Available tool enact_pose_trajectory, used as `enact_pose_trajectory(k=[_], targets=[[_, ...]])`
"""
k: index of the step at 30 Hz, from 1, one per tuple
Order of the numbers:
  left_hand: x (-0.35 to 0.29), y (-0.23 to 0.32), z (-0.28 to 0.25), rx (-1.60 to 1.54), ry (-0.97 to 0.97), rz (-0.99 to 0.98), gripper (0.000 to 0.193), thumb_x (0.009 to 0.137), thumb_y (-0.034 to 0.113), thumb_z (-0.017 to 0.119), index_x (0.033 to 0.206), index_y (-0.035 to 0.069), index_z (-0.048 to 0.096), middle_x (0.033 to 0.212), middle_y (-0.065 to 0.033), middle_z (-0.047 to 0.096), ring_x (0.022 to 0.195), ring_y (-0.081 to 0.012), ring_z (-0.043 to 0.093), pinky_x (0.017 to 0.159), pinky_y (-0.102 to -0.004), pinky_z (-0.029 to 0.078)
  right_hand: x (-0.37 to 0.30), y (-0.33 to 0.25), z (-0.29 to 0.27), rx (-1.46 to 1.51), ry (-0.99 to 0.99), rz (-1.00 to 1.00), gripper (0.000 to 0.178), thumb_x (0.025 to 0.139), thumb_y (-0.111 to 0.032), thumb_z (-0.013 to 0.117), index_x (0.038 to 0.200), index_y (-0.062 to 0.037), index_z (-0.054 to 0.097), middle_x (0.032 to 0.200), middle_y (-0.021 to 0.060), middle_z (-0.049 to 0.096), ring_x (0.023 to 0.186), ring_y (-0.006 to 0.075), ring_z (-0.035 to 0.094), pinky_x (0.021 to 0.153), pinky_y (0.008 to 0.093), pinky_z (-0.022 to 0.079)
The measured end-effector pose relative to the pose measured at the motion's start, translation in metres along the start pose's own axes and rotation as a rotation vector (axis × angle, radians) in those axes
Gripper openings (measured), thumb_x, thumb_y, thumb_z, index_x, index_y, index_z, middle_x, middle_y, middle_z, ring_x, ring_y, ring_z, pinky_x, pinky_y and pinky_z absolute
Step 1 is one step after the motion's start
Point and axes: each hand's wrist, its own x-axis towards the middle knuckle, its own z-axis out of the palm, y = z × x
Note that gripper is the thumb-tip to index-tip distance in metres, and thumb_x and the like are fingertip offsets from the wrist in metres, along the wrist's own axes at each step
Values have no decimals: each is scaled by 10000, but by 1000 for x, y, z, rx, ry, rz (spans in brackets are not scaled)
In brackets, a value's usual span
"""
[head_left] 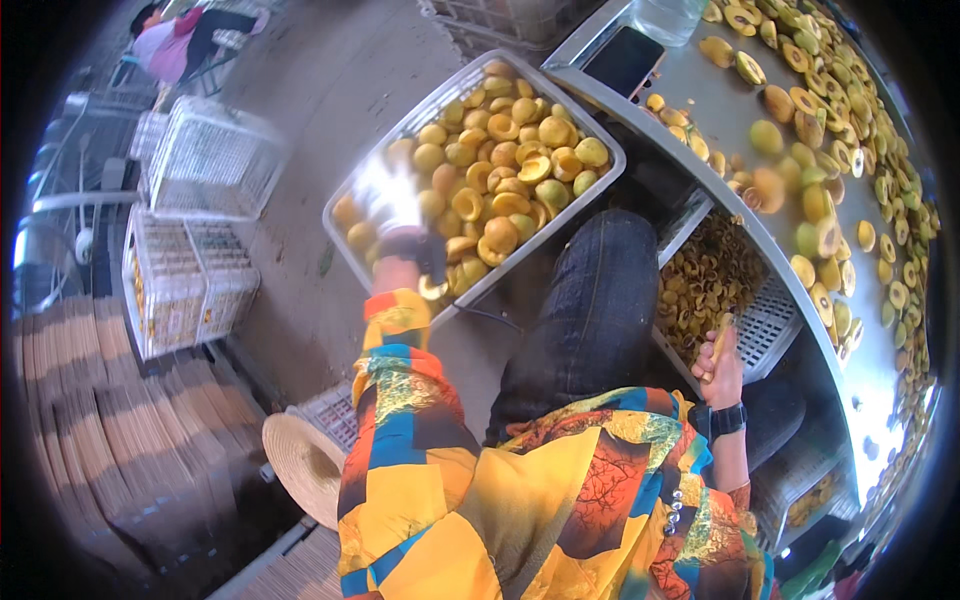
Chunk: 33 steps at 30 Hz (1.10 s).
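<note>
My left hand (388, 205), in a whitish glove, is over the left side of a white plastic crate (375, 165) heaped with halved yellow-orange stone fruit (505, 150) that looks like apricots. Motion and glare smear its fingers, so their grip cannot be made out. Low on the right, my bare right hand (722, 368) is closed around a slim tan stick-like thing (725, 322). Below the table's edge and beside that hand stands a white slotted basket (768, 328) holding small brown and yellow pieces (712, 265), perhaps pits and scraps.
A curved metal table (715, 95) on the right carries many fruit halves (820, 215), a dark phone (622, 62) and a clear container (668, 18). On the left are stacked white crates (215, 165), flattened cardboard (140, 440) and a straw hat (303, 468). A person (175, 45) sits far left.
</note>
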Motion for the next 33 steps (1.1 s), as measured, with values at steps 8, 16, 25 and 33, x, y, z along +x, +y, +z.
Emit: enact_pose_trajectory(k=[8,16,25,33], targets=[[37,-122,96,673,-489,18,833,859,638,353,1415,28,238,1494,-218,120,1380,-360,131,1104,-472,159,-13,-15,35,-184,-42,41,422,938,-503,397,939,-83,436,613,-2,416,387,83,351,354,259,338],[32,15,68,158,-209,314,529,895,433,480,1206,8,532,1301,-245,439,1194,-393,427,1003,-404,364,-25,-18,25,-342,-127,-92,251,856,-250,613,932,-66,461,602,-14,432,374,70,399,346,224,330],[-126,334,31,-332,-539,1184,361,828,323,601,1123,116,601,996,-116,635,963,-292,603,836,-393,480,-37,-36,0,-637,-44,-301,296,857,-284,613,893,-15,492,522,19,489,381,106,485,350,253,366],[-170,401,95,145,-736,1218,525,742,404,652,1166,112,547,1029,-140,598,996,-315,576,848,-401,476,-42,-35,-30,-577,-18,-559,324,878,-298,590,946,9,510,650,112,557,447,215,531,434,329,430]])
